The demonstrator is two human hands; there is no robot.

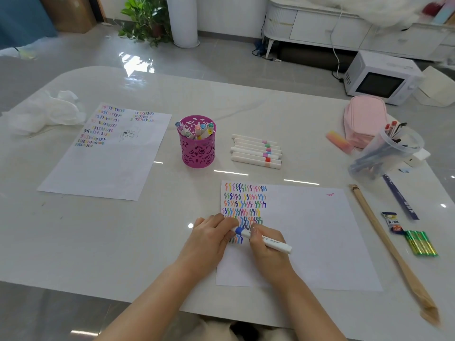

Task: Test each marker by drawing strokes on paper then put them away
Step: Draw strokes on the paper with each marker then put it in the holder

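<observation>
The marker [270, 243] lay nearly level just over the paper [307, 237], its long axis slanting from the left hand [209, 238] towards the right hand [267, 252]. Right fingers wrapped the white barrel; left fingers pinched the blue cap [239, 230]. Further back on the glossy table [123, 230] the pink holder [198, 153] stood nearer the left hand; a microwave [380, 77] sat on the floor.

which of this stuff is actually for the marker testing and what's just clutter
For the job: blue-banded marker, gripped by left hand and right hand; striped sheet under them; pink cup of markers; row of white markers; filled sheet at far left.

Lying about: pink pouch; clear jar of pens; wooden stick; green packet; crumpled white wrap; microwave.
</observation>
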